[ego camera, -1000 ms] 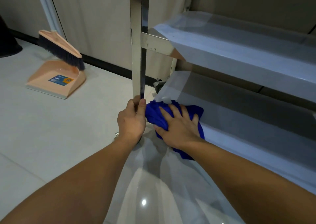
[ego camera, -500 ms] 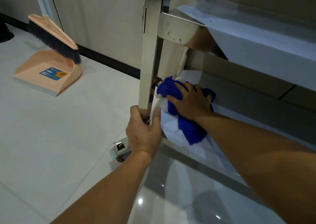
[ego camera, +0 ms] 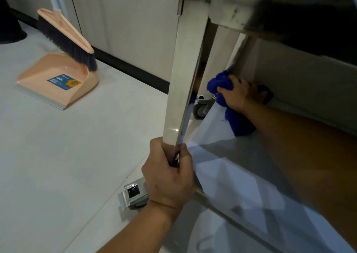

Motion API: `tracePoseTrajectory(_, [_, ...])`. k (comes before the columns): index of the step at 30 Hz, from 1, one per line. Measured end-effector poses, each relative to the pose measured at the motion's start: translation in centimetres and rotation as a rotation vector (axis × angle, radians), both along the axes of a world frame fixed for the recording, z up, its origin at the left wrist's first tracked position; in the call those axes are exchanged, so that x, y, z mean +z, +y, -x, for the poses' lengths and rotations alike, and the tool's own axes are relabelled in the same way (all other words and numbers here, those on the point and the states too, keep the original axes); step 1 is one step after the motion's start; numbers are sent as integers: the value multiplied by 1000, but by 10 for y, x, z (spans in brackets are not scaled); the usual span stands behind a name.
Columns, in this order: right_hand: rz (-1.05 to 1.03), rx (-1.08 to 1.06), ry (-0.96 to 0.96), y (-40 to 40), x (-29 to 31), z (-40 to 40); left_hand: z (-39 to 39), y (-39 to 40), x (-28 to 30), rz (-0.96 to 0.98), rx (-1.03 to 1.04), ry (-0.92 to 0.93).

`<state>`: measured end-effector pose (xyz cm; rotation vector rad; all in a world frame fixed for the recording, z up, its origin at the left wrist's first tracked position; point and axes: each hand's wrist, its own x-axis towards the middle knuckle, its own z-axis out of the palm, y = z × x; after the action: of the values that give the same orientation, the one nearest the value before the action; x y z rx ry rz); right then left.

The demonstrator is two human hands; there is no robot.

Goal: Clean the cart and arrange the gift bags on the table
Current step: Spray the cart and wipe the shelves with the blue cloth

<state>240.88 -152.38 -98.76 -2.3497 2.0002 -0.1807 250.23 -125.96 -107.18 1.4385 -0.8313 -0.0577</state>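
A pale tiled floor (ego camera: 58,156) runs to a light panelled wall (ego camera: 125,21) with a black skirting strip along its foot. On the far left a peach dustpan (ego camera: 56,83) lies on the floor, its open lip toward the near left, and a matching brush (ego camera: 65,34) with dark bristles leans into it. Right of these stands the stainless steel cart (ego camera: 241,185), shiny and streaked with reflections. Its corner post (ego camera: 185,75) has its long axis close to upright, tilting rightward toward the top. The left hand (ego camera: 170,177) grasps the foot of this post, fingers and thumb wrapped round it, just above a metal caster bracket (ego camera: 133,194). The bottom shelf stretches from near right toward the far corner, where a grey caster wheel (ego camera: 201,110) shows beneath it. There the right hand (ego camera: 237,94) clutches a bunched blue cloth (ego camera: 233,117) against the shelf's far corner, under the darker shelf above.
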Motion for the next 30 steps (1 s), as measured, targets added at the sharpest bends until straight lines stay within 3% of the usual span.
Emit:
tracePoseTrajectory(16, [-49,129,-15,83,6,7,-1,5,8,-26,-39,48])
tracePoseTrajectory(20, [7,253,-41,129,-3,17,1,9,15,-126,-42,76])
tracePoseTrajectory(26, [-101,299,83,203,0,31,-1,27,40,-338,-161,47])
tracePoseTrajectory(30, [-78,374,6,254,7,54,-2,36,52,-450,-203,42])
